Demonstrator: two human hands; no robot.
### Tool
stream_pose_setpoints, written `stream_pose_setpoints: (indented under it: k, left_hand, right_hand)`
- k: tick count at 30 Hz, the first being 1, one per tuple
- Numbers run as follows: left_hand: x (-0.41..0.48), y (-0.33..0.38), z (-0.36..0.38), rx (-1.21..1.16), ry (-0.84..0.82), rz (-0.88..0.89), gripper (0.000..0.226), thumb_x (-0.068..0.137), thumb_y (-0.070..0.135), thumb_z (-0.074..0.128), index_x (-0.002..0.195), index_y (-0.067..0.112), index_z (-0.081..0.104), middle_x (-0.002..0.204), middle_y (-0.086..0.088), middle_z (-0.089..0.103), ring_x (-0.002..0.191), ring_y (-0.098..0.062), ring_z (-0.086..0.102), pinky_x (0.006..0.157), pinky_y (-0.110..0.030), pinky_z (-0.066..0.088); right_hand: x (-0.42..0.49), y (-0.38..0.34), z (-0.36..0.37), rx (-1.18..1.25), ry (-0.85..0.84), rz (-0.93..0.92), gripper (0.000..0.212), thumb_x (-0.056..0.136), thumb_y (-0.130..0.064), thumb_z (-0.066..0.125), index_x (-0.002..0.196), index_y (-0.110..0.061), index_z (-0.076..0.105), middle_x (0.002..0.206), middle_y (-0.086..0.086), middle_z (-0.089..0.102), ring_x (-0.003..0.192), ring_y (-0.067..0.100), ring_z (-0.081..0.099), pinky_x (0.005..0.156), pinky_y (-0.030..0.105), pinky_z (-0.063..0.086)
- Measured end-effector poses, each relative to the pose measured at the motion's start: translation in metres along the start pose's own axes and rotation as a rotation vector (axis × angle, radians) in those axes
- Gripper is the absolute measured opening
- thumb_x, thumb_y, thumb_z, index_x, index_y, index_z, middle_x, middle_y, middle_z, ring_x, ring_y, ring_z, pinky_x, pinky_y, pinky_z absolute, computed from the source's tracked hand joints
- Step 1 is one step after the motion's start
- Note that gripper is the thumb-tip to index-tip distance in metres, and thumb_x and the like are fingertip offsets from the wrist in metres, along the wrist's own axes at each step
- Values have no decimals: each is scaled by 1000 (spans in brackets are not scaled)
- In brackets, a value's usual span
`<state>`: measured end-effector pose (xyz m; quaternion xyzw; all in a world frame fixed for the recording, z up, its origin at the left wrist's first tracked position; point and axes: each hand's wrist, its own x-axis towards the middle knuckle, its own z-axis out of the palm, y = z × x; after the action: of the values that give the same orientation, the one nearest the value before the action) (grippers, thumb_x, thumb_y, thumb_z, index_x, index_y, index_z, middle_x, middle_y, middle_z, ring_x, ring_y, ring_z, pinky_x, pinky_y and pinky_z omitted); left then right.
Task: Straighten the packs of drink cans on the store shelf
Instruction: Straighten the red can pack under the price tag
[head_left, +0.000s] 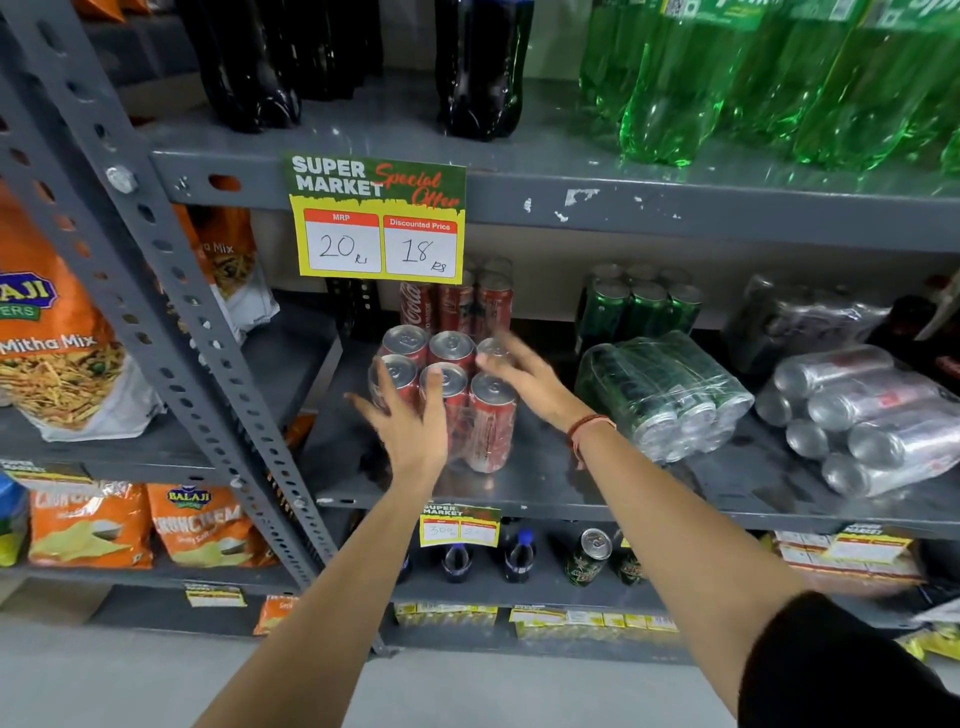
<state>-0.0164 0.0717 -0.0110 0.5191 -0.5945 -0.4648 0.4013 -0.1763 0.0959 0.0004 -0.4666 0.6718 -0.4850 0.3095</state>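
Both arms reach forward and up toward the middle shelf (519, 483) of a grey metal rack. The left hand (410, 421) is spread, fingers splayed and apart, its palm against the front left side of the red can pack (457, 384); the fingertips lie on the front cans. The right hand (524, 376) is also spread wide, a little blurred, at the right side of the same pack near its top rear corner; whether it touches the wrap cannot be told. A red thread band (587, 426) circles the right wrist, and a black sleeve (841, 670) covers the upper arm. Neither hand is clamped on anything. The red can pack is six cans in clear shrink wrap, standing upright in two rows of three near the front left of the shelf, silver tops showing. Behind it stands another group of red cans (457, 304). To the right, a green can pack (665, 395) lies on its side, with upright green cans (641, 304) behind it, and further right a silver can pack (857, 421) also lies tipped over. A yellow price tag (376, 218) hangs from the shelf above.
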Motion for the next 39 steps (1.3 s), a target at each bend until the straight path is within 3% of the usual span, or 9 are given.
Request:
stream_pose_setpoints:
  k: [5,9,14,19,23,26,30,34,39]
  left_hand:
    - [29,0,5,10,-42,7,93,75,45,69,145,36,9,156,-16,-15,143,-39,-9,112,-56,14]
    - [78,5,-20,-33,-429,75,94,72,28,76,144,39,17,153,-4,25,137,-24,30,111,-50,29]
    - [113,28,-30,175,-675,46,90,64,32,79,141,35,32,137,-14,51,116,-18,54,98,-39,46]
    - [80,20,-30,87,-247,146,55,84,27,65,134,17,45,134,-16,53,120,-25,53,103,-42,42]
    - [-9,-3,-7,-103,239,155,64,86,40,58,140,18,34,151,-17,26,138,-31,28,111,-39,25]
    - [-50,-10,21,-89,98,74,98,74,49,69,147,31,7,157,-13,-15,144,-35,2,112,-49,19]
    - [-40,-8,34,66,44,42,119,64,37,82,147,30,-4,153,-22,-23,141,-46,-7,113,-61,13]
    - [0,-20,3,115,-59,98,118,56,31,87,144,36,10,156,-22,3,142,-40,15,110,-55,27]
    - [73,-13,-57,191,-507,153,117,52,2,87,144,33,21,139,-5,47,124,-20,49,105,-48,39]
  right_hand:
    - [-14,10,6,-47,80,38,52,88,-47,57,137,-37,44,133,6,48,125,22,48,108,40,39]
    - [-65,10,45,-156,368,9,62,82,-71,35,138,-42,38,117,1,45,113,23,52,98,32,38]
    - [-107,-7,116,-237,493,-15,71,84,-75,19,145,-39,30,139,6,37,125,25,46,99,37,45]
    - [-100,-12,87,-243,528,-44,60,90,-66,26,143,-40,29,126,7,44,103,28,59,90,35,48]
    - [-45,-17,30,-164,520,-43,62,91,-53,47,144,-23,36,144,13,34,133,28,38,102,28,28]
    - [-1,-24,5,-264,236,24,69,83,-61,55,141,-25,43,153,13,28,143,31,19,115,41,17]
    - [20,-20,2,-287,-42,85,68,79,-62,60,139,-34,44,153,7,28,141,29,26,116,40,19]
    - [8,-5,4,-281,154,50,69,76,-57,67,136,-28,50,135,12,39,131,30,39,114,35,27]
    - [-37,5,43,-321,400,-44,75,76,-67,59,136,-24,46,110,3,29,99,24,49,96,28,40]
